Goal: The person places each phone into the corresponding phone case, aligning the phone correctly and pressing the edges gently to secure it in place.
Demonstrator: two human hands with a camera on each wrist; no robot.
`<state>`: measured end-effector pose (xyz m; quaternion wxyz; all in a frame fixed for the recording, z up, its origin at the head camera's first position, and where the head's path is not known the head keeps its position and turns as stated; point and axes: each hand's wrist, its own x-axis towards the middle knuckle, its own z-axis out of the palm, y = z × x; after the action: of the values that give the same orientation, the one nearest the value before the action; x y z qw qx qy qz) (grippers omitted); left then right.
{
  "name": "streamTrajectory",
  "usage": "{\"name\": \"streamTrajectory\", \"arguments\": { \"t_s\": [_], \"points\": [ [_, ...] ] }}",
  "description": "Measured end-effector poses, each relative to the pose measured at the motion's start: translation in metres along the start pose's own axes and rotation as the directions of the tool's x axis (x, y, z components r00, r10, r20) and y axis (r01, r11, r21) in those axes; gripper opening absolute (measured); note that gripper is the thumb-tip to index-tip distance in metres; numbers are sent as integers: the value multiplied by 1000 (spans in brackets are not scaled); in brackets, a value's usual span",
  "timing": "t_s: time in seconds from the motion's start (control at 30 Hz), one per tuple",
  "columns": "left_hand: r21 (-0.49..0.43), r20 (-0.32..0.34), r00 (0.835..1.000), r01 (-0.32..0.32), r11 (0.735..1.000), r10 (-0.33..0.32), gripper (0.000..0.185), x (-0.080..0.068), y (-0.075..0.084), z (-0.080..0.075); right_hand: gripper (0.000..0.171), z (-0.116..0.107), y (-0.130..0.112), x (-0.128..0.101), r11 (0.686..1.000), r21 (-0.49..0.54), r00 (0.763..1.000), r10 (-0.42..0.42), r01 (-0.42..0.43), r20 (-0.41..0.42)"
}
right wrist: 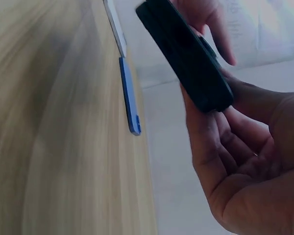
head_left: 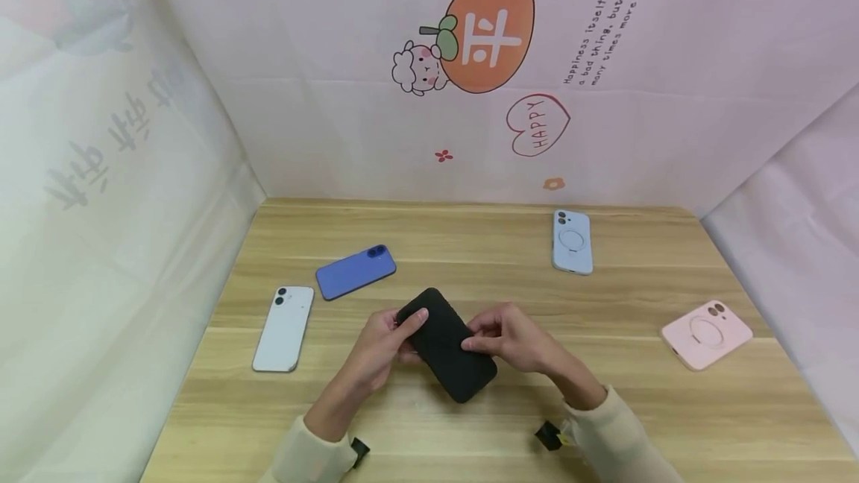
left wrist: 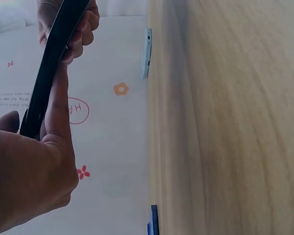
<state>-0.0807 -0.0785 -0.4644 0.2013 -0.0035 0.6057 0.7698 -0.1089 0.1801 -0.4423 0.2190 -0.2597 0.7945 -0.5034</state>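
Observation:
Held above the table between both hands is a black phone [head_left: 443, 345], tilted, with a plain dark face upward in the head view. My left hand [head_left: 377, 345] grips its left edge, thumb on the upper face and fingers beneath. At the opposite long edge, my right hand [head_left: 515, 335] pinches the phone between thumb and fingers. From the left wrist, the phone [left wrist: 51, 63] appears edge-on as a thin dark strip. The right wrist view shows its thicker end [right wrist: 186, 54] between thumb and forefinger. The underside is mostly hidden.
On the wooden table [head_left: 416, 438], a white phone [head_left: 283, 330] and a blue phone [head_left: 357, 272] lie to the left. A light blue phone case [head_left: 573, 259] lies at the back right, and a pink one [head_left: 728, 338] near the right edge. Printed cloth walls [head_left: 335, 118] surround the table.

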Motion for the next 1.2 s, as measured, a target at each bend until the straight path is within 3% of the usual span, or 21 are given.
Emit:
{"name": "streamTrajectory", "arguments": {
  "t_s": [0.23, 0.5, 0.8, 1.0, 1.2],
  "points": [
    [53, 66, 998, 16, 998, -20, 37, 0, -2, 1, 6, -8, -2, -1, 996, -64, 995, -52, 58, 88],
    [10, -10, 1000, -12, 1000, 12, 39, -2, 1, 2, 12, -5, -2, -1, 996, -93, 997, -1, -5, -71],
    [-82, -133, 991, -39, 996, 28, 40, -2, 1, 1, 22, -7, 1, -3, 988, 26, 967, 154, -152, -204],
    [-112, -132, 991, -54, 992, 39, 41, -4, 1, 4, 27, -8, 3, -4, 971, 154, 952, 216, -185, -218],
    [-114, -83, 996, -48, 992, 39, 42, -5, 2, 4, 25, -12, 7, -6, 977, 158, 960, 177, -145, -217]
  ]
}}
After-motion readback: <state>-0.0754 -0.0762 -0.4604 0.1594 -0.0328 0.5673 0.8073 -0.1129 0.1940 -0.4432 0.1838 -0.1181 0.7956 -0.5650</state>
